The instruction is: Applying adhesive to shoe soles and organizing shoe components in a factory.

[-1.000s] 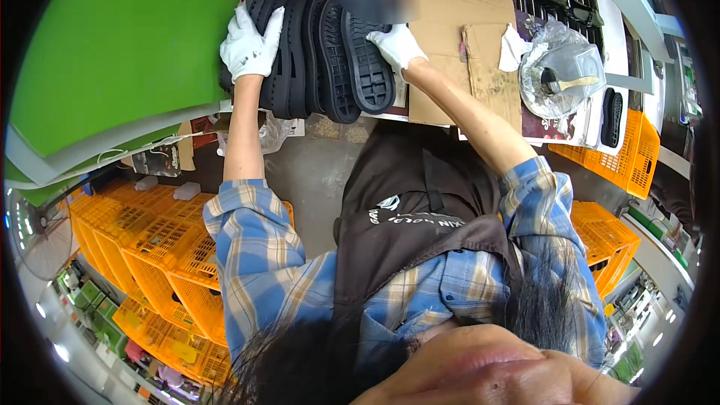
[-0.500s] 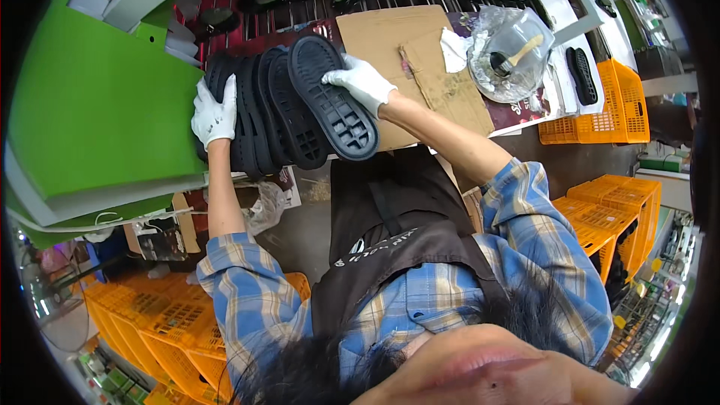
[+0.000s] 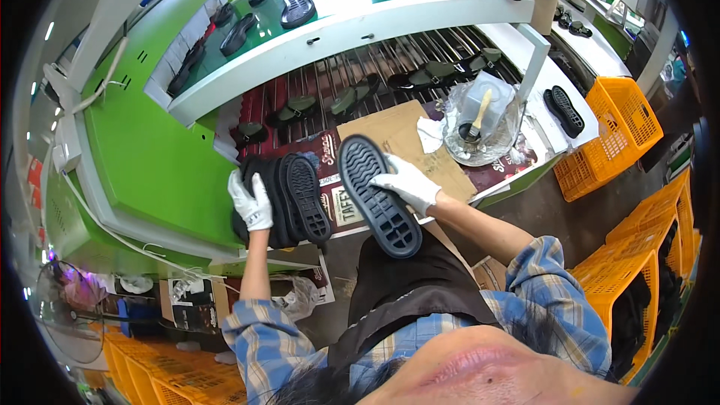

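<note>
A dark navy shoe sole (image 3: 358,172) is pinched at its right edge by my white-gloved right hand (image 3: 409,186). Its grid-like hollow face is turned up, and its lower end hangs past the bench's front edge. Further left, several black soles (image 3: 306,193) stand packed in a row on the bench. Around the left end of that row my white-gloved left hand (image 3: 253,201) is closed, thumb and fingers on the soles; the fingertips are partly hidden. A gap separates the row from the sole in my right hand.
Cardboard (image 3: 390,131) covers the bench middle. Right of it stands a plastic-wrapped bowl (image 3: 469,151) with a brush (image 3: 480,114). Sandals (image 3: 351,97) lie on metal rollers behind. A green machine housing (image 3: 165,187) borders the left; orange crates (image 3: 616,131) stand at right.
My right hand has drawn the navy sole away from the row, rightward and toward me. My left hand remains on the row. The view has tilted up, showing more of the conveyor.
</note>
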### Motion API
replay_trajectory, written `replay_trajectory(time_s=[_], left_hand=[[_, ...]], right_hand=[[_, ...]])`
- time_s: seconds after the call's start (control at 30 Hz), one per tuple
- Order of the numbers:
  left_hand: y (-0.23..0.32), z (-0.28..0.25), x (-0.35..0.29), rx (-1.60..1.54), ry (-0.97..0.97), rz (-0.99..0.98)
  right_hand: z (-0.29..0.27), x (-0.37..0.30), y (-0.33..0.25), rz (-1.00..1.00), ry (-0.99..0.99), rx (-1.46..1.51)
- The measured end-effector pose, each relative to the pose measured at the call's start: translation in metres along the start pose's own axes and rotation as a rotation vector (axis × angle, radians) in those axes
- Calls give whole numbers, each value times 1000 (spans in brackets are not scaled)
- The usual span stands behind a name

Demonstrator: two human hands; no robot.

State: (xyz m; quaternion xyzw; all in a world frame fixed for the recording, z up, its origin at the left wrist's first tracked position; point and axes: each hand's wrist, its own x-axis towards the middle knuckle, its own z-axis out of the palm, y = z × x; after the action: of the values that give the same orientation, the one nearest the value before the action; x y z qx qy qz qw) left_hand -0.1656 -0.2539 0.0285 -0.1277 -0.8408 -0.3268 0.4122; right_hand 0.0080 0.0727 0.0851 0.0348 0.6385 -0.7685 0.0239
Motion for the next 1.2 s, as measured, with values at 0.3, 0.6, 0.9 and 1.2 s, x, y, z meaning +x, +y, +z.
replay_trajectory(time_s=[0.3, 0.6, 0.9, 1.2], left_hand=[[235, -4, -135, -1780, -814, -1243], [238, -1, -147, -2225, -744, -1443], [229, 20, -134, -2260, -1100, -1209], [221, 31, -141, -2207, -1035, -1392]], right_hand=[[-20, -41, 1, -14, 108, 143], [-32, -40, 8, 61, 34, 61], [-84, -26, -16, 130, 314, -640], [-244, 8, -52, -83, 900, -1468]])
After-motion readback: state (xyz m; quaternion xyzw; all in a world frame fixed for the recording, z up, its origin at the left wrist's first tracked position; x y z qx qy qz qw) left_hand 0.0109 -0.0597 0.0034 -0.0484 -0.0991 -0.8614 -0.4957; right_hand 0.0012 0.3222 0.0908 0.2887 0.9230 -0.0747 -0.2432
